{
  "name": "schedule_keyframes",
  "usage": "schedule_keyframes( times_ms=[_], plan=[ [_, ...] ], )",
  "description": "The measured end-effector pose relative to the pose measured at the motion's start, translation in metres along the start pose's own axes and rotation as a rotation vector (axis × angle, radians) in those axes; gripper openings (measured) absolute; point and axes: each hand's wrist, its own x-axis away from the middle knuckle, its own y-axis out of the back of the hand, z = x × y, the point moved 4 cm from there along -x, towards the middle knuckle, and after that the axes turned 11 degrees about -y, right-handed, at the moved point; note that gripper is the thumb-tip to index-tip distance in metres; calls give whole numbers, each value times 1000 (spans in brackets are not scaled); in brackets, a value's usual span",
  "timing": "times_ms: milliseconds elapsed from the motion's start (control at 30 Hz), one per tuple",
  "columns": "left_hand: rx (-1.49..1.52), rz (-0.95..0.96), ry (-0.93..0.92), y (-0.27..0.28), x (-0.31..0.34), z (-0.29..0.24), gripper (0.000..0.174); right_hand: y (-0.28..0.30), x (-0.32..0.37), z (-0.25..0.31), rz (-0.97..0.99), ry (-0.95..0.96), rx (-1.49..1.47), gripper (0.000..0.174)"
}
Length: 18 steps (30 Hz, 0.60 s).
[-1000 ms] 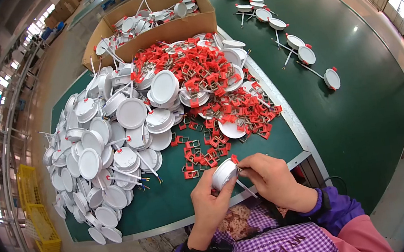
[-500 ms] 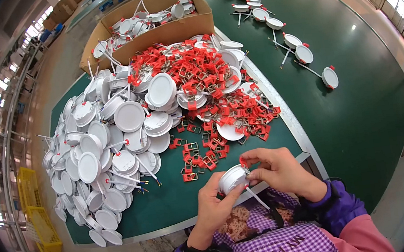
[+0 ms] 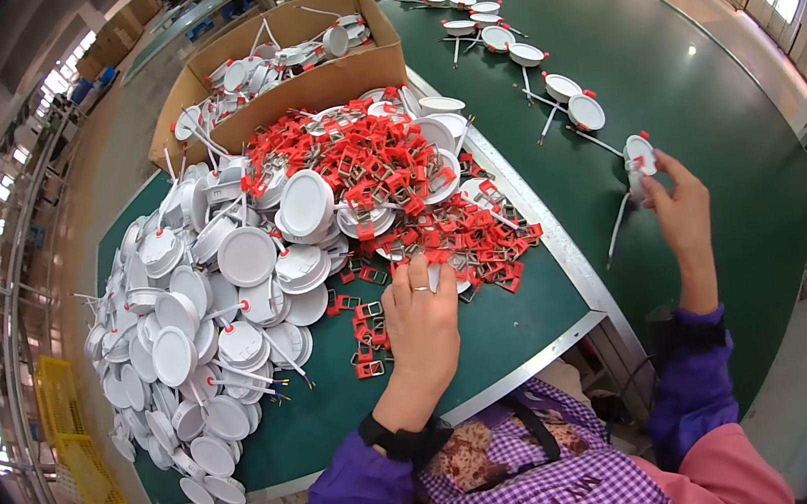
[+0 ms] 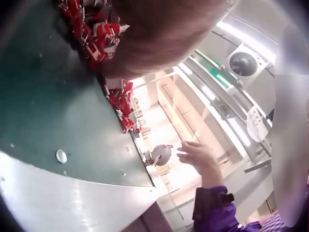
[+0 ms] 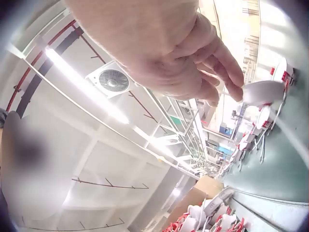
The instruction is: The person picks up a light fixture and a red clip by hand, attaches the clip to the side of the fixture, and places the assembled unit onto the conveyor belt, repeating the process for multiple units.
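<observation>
My right hand reaches over the green conveyor belt at the right, its fingers extended beside a round white downlight. That downlight's cord trails toward me, and its body overlaps another downlight in the head view. In the left wrist view a small gap shows between the right fingers and the white disc. My left hand reaches down to the near edge of a heap of red-and-metal clips. A ring is on one finger; the fingertips are hidden, so I cannot tell whether they pinch a clip.
Many white downlights with cords are piled on the left of the green table. Behind the clips stands a cardboard box of more downlights. A metal edge strip separates table from belt, where several downlights lie in a row.
Both hands held a downlight and worked a clip at its edge; now they are apart. The right hand has carried the downlight to the belt, while the left has moved forward to the clips.
</observation>
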Motion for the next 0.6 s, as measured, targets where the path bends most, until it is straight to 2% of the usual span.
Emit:
schedule_keyframes(
  times_ms=[67, 100, 133, 167, 267, 300, 400, 467, 600],
  plan=[
    [-80, -21, -30, -9, -3, -1, 33, -19, 22, 10, 104, 114, -50, 24],
    [-78, -15, -36, -11, -4, -1, 33, -28, 42, 32, 258, 19, -17, 17],
    [-100, -15, -50, -11, -4, 1, 32, -46, 54, 29, 366, 154, -11, 13],
    [-124, -17, -63, -11, -4, 2, 32, -60, 71, 36, 540, 89, -4, 12],
    [-116, -28, -68, 5, 1, 2, 31, -92, 118, 47, 721, 360, 20, 14],
    [-116, -26, -70, 10, 4, 3, 31, -102, 129, 43, 745, 426, 57, 14],
    [-112, -1, -75, 23, 14, 8, 30, -113, 151, 51, 663, 457, 59, 14],
    [-76, -27, -63, 30, 17, 10, 33, -120, 158, 53, 679, 497, 214, 15],
    [21, -93, 27, 48, 19, 20, 37, -124, 166, 53, 648, 539, 184, 16]
  ],
)
